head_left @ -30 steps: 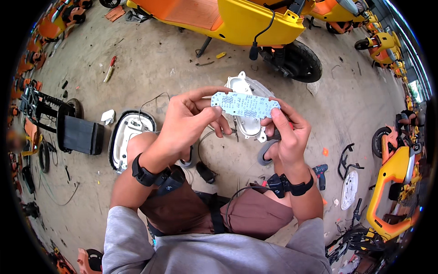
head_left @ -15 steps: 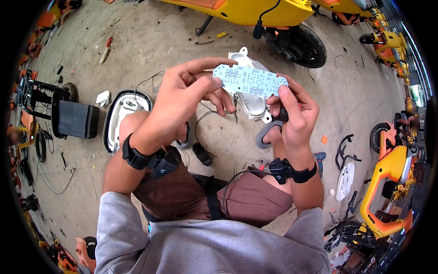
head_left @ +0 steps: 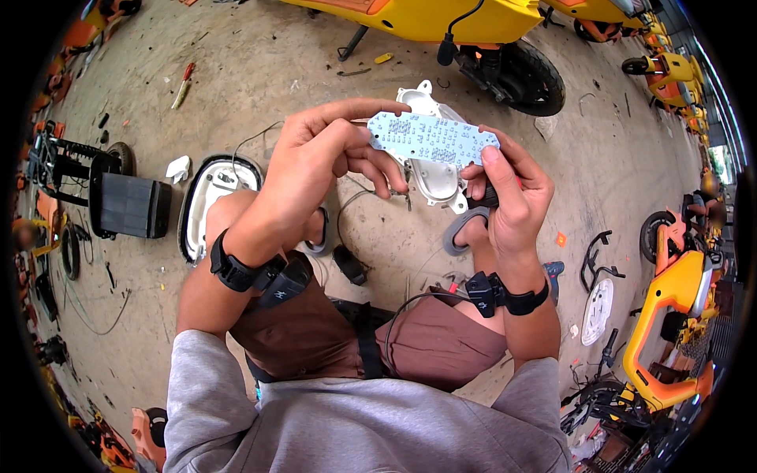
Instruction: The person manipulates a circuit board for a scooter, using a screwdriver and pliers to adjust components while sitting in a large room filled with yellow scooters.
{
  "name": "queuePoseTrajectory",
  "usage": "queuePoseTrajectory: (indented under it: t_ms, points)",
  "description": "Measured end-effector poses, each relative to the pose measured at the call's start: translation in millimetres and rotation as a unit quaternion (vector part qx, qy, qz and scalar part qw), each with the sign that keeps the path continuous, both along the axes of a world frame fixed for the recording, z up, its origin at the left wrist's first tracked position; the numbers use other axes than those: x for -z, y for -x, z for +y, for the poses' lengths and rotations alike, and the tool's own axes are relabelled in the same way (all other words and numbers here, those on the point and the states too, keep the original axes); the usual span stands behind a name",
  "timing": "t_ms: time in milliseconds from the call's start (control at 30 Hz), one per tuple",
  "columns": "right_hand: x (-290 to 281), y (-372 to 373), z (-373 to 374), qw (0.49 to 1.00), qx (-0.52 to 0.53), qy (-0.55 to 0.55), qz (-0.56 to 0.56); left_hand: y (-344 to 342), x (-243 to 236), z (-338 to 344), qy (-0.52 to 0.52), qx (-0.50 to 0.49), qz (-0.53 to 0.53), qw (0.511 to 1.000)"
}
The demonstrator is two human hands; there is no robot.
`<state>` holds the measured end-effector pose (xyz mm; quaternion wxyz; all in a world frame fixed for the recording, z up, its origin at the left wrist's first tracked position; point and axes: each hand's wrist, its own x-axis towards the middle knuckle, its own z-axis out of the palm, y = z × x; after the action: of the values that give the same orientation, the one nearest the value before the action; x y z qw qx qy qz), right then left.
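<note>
Circuit board [head_left: 432, 139], one: pale blue, elongated, corners cut, face dotted with small marks; held up above the floor [head_left: 260, 87], between both hands. Left hand [head_left: 315, 154]: fingers and thumb gripping the left end. Right hand [head_left: 512, 185]: pinching the right end, thumb on the face; a dark handle [head_left: 487, 195] shows below its fingers, partly hidden. White housing [head_left: 436, 185]: beneath the board, partly covered by it. White shell [head_left: 203, 201], black-rimmed: on the floor, beside the left knee. Yellow scooter [head_left: 430, 22]: beyond the housing, on its stand.
</note>
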<state>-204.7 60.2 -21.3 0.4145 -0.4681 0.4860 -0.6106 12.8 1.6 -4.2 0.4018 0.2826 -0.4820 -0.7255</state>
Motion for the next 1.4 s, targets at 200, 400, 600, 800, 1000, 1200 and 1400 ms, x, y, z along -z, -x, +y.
queuePoseTrajectory:
  t_ms: [200,400,600,800,1000,1200,1400]
  points:
    - [1.4,2.5,0.7,1.000,-0.017,0.004,-0.007,-0.8,2.8,-0.8,-0.006,0.002,0.003,1.000]
    - [6.7,9.9,0.9,0.993,-0.087,0.049,-0.069,1.5,3.3,0.9,0.019,-0.016,-0.004,1.000]
    - [5.9,9.8,1.2,0.993,-0.089,0.049,-0.056,0.3,4.8,2.2,0.050,-0.008,-0.001,0.999]
    - [4.0,10.8,2.9,0.994,-0.082,0.046,-0.058,3.5,4.1,2.7,0.048,-0.006,-0.002,0.999]
    - [2.2,9.5,2.9,0.994,-0.077,0.042,-0.058,2.8,4.8,2.9,0.052,-0.009,-0.005,0.999]
    - [1.4,8.2,2.6,0.996,-0.066,0.037,-0.054,3.4,5.1,3.1,0.056,-0.013,-0.010,0.998]
    - [2.6,7.4,2.1,0.997,-0.055,0.039,-0.038,2.8,6.0,3.1,0.063,-0.011,-0.014,0.998]
